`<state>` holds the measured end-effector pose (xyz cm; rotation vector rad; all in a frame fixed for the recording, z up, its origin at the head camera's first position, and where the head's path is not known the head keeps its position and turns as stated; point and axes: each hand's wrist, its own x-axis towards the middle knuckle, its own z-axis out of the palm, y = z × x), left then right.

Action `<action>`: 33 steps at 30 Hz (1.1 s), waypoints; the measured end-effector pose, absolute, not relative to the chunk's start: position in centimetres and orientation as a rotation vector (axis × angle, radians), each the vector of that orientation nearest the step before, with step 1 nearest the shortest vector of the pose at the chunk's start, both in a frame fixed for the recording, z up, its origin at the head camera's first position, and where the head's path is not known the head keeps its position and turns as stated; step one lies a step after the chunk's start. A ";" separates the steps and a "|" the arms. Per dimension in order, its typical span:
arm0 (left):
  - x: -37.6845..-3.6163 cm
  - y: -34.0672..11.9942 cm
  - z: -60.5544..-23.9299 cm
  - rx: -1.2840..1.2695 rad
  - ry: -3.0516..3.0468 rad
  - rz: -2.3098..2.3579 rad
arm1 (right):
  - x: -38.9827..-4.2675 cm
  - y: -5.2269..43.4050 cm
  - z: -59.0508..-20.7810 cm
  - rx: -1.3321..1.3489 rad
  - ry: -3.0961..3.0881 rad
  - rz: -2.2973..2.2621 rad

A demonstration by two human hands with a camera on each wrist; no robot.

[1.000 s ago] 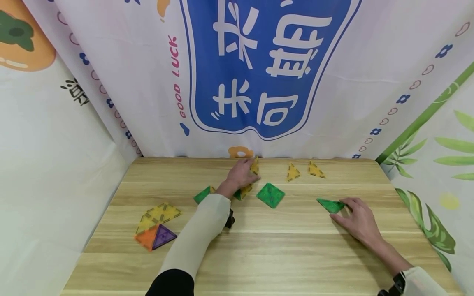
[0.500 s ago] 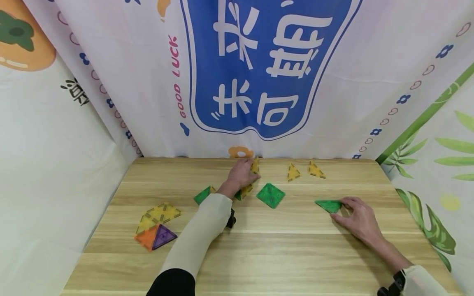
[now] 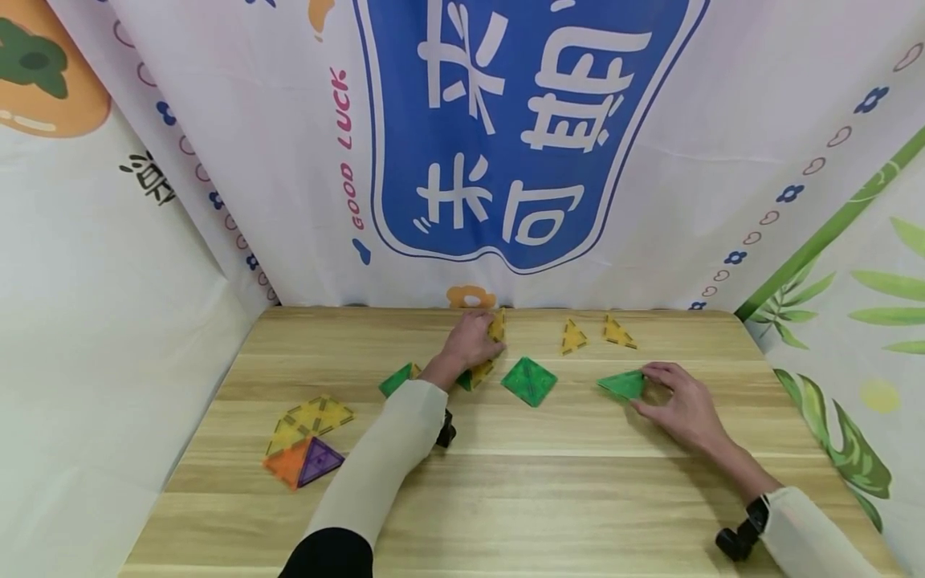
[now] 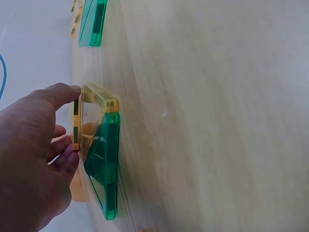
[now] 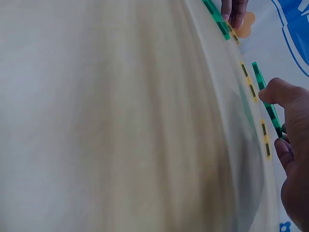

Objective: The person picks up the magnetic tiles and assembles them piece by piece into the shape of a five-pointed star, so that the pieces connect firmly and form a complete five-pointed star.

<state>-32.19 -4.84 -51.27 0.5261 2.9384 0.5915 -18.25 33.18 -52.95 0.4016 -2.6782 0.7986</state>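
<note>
At the back of the table my left hand (image 3: 470,347) pinches a yellow translucent triangle tile (image 3: 496,326), thumb at one end and fingers at the other in the left wrist view. Against it lie another yellow tile (image 4: 104,98) and a green tile (image 4: 111,166), partly hidden by the hand in the head view. On the right, my right hand (image 3: 682,405) grips a green triangle tile (image 3: 625,385) between thumb and fingers. The right wrist view shows this green tile (image 5: 266,99) raised above the table. Between the hands lies a green square (image 3: 530,382) of two triangles.
Two loose yellow triangles, one left (image 3: 574,337) and one right (image 3: 619,331), lie near the back edge. At the left is a fan of yellow tiles (image 3: 318,416) joined to an orange tile (image 3: 287,463) and a purple triangle (image 3: 319,462). Another green tile (image 3: 395,380) lies beside the left forearm.
My right hand has moved left and slightly toward the back with the green triangle, which has turned in its grip. The left hand stays in place on the yellow tile.
</note>
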 end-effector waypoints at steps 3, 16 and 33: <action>-31.9 -5.0 -51.2 0.538 2.935 0.603 | -19.5 32.1 -52.4 0.449 -2.676 0.823; -30.8 -5.5 -50.4 0.699 2.928 0.651 | -25.8 28.1 -50.9 0.685 -2.638 0.886; -30.3 -6.4 -50.5 0.709 2.914 0.666 | -31.0 23.6 -51.4 0.781 -2.754 0.969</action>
